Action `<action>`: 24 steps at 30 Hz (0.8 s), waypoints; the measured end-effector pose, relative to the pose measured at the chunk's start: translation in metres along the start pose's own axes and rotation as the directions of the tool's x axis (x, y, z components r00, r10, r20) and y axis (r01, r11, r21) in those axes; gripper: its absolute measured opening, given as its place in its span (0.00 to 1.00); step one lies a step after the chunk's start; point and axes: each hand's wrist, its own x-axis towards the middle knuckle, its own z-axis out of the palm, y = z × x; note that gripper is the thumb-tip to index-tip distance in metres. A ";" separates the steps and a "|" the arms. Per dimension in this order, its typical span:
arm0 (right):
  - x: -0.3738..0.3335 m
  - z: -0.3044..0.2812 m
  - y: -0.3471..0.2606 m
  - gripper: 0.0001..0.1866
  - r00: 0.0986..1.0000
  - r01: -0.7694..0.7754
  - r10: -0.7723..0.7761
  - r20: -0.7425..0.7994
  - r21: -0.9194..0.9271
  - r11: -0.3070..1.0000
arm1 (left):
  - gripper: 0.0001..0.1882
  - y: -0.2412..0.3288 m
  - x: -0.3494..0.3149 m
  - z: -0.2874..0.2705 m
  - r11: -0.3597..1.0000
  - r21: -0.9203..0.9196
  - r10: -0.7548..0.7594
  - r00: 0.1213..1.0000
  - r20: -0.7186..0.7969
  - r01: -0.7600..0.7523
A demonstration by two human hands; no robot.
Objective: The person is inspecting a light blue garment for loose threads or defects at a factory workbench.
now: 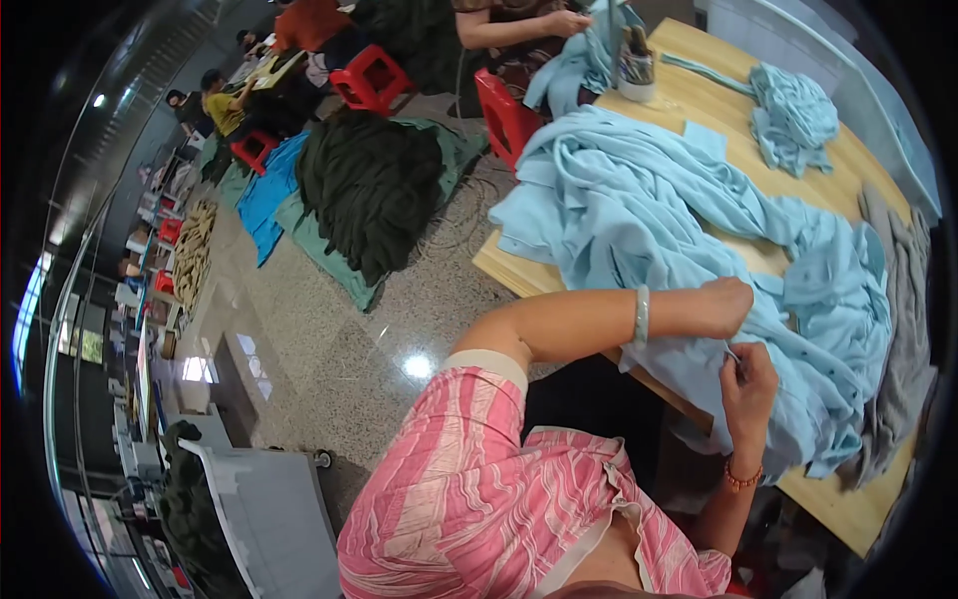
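Light blue knit garments (639, 200) lie in a loose heap over the table, with one part hanging over the near edge towards my lap. My left hand (726, 304), below a pale green bangle, is closed in a fist over this cloth; whatever its fingers grip is hidden. Just nearer to me, my right hand (750, 384) is pinched closed at the cloth, a beaded bracelet on its wrist. A small pale, pointed bit shows at its fingertips, too small to name. Small dark dots show on the blue cloth.
The wooden table (843, 509) also bears a bundled light blue garment (793, 115), grey cloth (898, 329) and a cup of tools (636, 75). Across the table sits a co-worker (519, 25). Red stools (504, 115), a dark green cloth pile (369, 185) and a wheeled white bin (264, 509) stand leftward.
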 end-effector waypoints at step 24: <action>0.002 0.012 0.017 0.07 0.967 -0.005 0.025 -0.252 0.080 0.997 | 0.06 -0.022 -0.001 0.012 0.457 -0.799 -0.202 0.920 0.335 0.392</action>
